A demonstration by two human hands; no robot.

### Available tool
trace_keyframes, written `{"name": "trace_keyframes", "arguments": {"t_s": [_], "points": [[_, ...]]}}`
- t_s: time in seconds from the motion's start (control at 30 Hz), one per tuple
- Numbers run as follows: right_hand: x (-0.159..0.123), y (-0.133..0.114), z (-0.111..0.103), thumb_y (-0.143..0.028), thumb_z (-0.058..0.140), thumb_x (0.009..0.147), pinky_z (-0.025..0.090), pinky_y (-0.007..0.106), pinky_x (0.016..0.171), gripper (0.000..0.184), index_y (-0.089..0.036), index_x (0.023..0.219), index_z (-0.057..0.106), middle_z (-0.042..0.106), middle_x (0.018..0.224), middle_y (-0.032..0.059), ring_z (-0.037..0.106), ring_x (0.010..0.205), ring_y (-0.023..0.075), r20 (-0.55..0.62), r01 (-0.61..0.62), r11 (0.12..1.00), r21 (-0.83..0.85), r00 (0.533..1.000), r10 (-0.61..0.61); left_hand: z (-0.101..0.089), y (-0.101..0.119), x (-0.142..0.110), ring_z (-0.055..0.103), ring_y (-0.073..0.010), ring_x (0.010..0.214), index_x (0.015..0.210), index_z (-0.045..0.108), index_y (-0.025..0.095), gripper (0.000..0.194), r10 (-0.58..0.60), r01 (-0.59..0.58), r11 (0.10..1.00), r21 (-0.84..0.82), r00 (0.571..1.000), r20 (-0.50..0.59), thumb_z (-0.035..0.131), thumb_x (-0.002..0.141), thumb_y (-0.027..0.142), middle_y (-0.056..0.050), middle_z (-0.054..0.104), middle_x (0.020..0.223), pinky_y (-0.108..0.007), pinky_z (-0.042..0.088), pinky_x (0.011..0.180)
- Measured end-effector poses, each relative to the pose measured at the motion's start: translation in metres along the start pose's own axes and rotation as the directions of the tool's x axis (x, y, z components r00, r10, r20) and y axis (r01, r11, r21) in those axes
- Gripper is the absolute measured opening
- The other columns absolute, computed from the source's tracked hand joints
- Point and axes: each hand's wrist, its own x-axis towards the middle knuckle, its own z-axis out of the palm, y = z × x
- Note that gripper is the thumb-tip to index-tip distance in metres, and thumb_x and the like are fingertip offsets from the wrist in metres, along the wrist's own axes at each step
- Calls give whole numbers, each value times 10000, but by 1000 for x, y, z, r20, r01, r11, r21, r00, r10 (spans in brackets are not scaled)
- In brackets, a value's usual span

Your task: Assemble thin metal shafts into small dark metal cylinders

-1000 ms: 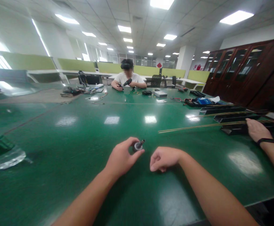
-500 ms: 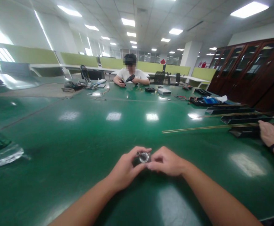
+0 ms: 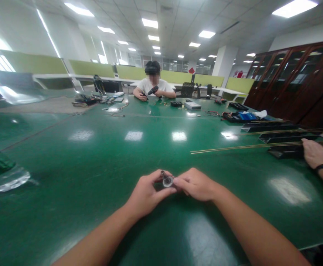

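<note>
A small metal part point(image 3: 167, 181) with a round flange and a narrow, darker stem is between my two hands, just over the green table. The stem points up and slightly left. My left hand point(image 3: 147, 192) curves round the part from the left, its thumb along the near side and its fingers along the far side. From the right, my right hand point(image 3: 196, 184) has thumb and forefinger pinched at the flange's edge. The right hand's other fingers are curled, and the underside of the part is hidden.
Thin brass-coloured rods point(image 3: 219, 149) and black channels point(image 3: 286, 150) lie at the right, with another person's hand point(image 3: 315, 153) on them. A clear bottle point(image 3: 3, 171) lies at the left. Across the table point(image 3: 108, 159), a person point(image 3: 154, 88) holds a black tool.
The metal part has tilted, so its stem now points more upward. My right fingertips have shifted along its right edge. The camera view has moved slightly.
</note>
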Motion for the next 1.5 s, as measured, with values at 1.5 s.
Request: {"name": "trace_keyframes", "arguments": {"t_s": [1.5], "points": [[-2,8,2,-263,706,765,461,252,678,202,-189,953,707,713,824,23,632,713,157,-125,100,986,-135,985,-117,-1,-5,1,616,-156,834,931,676,230,217,47,-34,977,208,997,-54,780,744,261,4,668,902,-266,460,761]]}}
